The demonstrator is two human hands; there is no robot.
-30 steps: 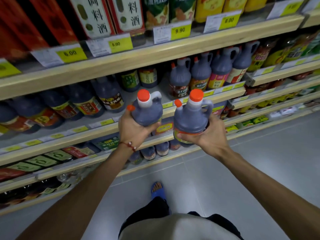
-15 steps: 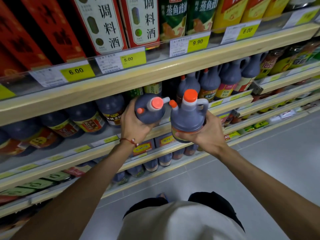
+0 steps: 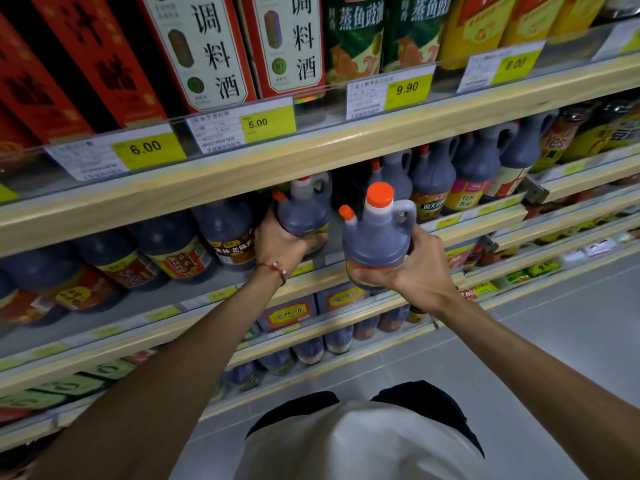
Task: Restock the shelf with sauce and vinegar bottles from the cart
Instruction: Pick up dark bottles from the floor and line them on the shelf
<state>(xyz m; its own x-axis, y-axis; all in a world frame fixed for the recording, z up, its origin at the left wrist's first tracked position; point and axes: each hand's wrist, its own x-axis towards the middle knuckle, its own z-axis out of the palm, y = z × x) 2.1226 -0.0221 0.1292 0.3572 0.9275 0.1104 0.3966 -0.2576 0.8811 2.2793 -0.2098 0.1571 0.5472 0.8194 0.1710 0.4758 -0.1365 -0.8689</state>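
Two dark jug-shaped bottles with orange caps and side handles are in my hands. My left hand grips one bottle by its lower body, pushed in under the upper shelf board, above the middle shelf. My right hand holds the other bottle upright in front of that shelf's edge, fingers wrapped round its base. A gap in the bottle row lies just behind both bottles.
Similar dark jugs stand to the right on the same shelf, round dark bottles to the left. Tall boxes and green bottles fill the top shelf above yellow price tags. Lower shelves hold more bottles. Grey floor lies right.
Both hands have moved up and forward to the shelf. The left bottle has gone from tilted in front of the shelf to upright inside it, under the upper board.
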